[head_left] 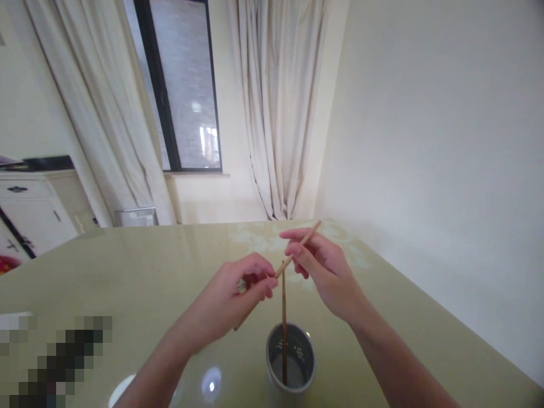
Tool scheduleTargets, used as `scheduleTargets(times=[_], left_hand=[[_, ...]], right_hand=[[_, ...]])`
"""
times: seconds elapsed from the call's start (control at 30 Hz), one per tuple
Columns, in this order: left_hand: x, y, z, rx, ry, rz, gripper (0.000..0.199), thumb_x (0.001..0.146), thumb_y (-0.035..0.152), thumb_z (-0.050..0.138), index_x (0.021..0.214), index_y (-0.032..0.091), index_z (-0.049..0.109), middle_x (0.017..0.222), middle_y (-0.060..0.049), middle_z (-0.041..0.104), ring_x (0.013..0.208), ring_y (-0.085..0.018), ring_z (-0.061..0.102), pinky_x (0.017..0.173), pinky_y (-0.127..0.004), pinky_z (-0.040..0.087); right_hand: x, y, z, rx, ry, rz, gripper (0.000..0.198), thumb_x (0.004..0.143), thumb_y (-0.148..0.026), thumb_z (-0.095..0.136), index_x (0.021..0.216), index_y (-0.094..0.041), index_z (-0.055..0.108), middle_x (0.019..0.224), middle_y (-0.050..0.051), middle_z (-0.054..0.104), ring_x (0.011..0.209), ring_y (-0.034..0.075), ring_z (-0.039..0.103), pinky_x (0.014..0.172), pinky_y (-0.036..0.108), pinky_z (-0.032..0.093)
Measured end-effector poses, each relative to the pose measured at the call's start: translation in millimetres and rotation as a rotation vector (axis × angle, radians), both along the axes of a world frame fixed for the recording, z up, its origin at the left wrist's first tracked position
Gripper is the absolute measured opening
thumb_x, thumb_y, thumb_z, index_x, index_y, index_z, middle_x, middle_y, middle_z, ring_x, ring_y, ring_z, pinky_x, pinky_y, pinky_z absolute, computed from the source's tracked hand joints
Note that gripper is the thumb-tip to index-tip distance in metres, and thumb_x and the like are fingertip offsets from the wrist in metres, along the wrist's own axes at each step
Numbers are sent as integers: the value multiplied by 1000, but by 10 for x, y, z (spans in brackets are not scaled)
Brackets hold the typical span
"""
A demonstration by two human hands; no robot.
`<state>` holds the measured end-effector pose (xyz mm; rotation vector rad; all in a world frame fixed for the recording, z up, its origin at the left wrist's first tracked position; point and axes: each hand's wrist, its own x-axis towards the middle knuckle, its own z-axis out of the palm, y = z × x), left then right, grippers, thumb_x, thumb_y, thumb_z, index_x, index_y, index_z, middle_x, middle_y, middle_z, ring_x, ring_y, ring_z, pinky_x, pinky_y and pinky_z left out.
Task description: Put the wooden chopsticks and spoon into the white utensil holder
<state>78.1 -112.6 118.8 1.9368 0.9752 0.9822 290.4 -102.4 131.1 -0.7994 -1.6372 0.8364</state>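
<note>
My left hand (238, 297) and my right hand (325, 266) are raised over a glossy beige table (140, 266), each pinching one slanted wooden chopstick (297, 249). The chopstick runs from my left fingers up and right past my right fingertips. Below the hands stands a grey perforated metal cup (291, 360). A second chopstick (284, 328) stands upright in the cup, its top near my left fingertips.
A white round dish edge (121, 391) shows at the bottom left, beside a blurred-out patch. A white wall runs along the table's right side. Behind the table are pale curtains, a dark window and a white cabinet (29, 209) at the left.
</note>
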Motion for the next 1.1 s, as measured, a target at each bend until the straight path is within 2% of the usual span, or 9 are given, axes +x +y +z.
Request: scheduleTargets(times=[0.13, 0.23, 0.33, 0.47, 0.57, 0.7, 0.93, 1.03, 1.1], left_hand=[[98, -53, 6, 88, 81, -34, 35, 107, 43, 43, 92, 22, 66, 84, 0, 72, 79, -16, 66, 76, -25, 50], [-4, 145, -46, 171, 224, 76, 40, 108, 41, 37, 90, 21, 66, 85, -1, 72, 80, -17, 65, 76, -26, 47], [-153, 441, -232, 185, 505, 192, 31, 102, 36, 45, 87, 20, 67, 85, -3, 73, 80, -20, 65, 74, -29, 43], [-261, 694, -623, 44, 886, 246, 15, 89, 26, 57, 82, 21, 70, 88, -7, 76, 82, -24, 68, 70, -30, 41], [-257, 723, -847, 1, 921, 210, 13, 87, 24, 58, 86, 22, 71, 92, -7, 77, 85, -25, 71, 70, -30, 43], [-219, 720, -961, -19, 983, 207, 12, 85, 21, 61, 91, 21, 71, 100, -8, 75, 90, -25, 72, 74, -30, 47], [-161, 704, -979, -64, 1042, 183, 9, 81, 20, 62, 83, 18, 71, 93, -12, 74, 86, -30, 72, 68, -34, 47], [-186, 709, -937, -61, 1023, 150, 10, 80, 20, 60, 76, 19, 69, 83, -9, 73, 79, -26, 71, 64, -31, 43], [-245, 727, -838, -56, 930, 119, 14, 83, 26, 59, 74, 19, 67, 78, -5, 72, 75, -23, 68, 63, -29, 41]], right_hand=[[36, -61, 79, 24, 183, 12, 27, 100, -47, 66, 99, -21, 73, 81, 2, 65, 63, 13, 58, 56, 26, 50], [172, -67, 161, 56, 208, -31, 33, 102, -50, 62, 94, -19, 72, 78, 2, 64, 60, 12, 58, 52, 24, 49], [293, -63, 199, 4, 69, -19, 38, 105, -52, 56, 95, -18, 71, 75, 1, 64, 55, 11, 58, 48, 23, 47], [294, -29, 137, -148, -178, 81, 33, 105, -48, 58, 93, -18, 64, 76, 0, 67, 54, 11, 62, 49, 21, 51], [214, 35, 40, -242, -328, 154, 31, 105, -47, 56, 93, -19, 60, 76, 1, 71, 56, 12, 67, 52, 21, 54], [128, 127, -81, -345, -491, 137, 29, 108, -44, 46, 97, -20, 60, 73, 2, 74, 52, 12, 68, 44, 18, 48], [55, 179, -181, -393, -519, 62, 36, 110, -43, 33, 98, -20, 59, 69, 2, 74, 50, 14, 69, 42, 18, 45], [52, 176, -170, -370, -550, 64, 40, 109, -49, 36, 98, -20, 62, 73, 3, 75, 51, 14, 69, 43, 21, 44], [84, 172, -133, -290, -561, 39, 43, 109, -52, 40, 95, -19, 65, 79, 3, 75, 53, 13, 68, 48, 22, 45]])
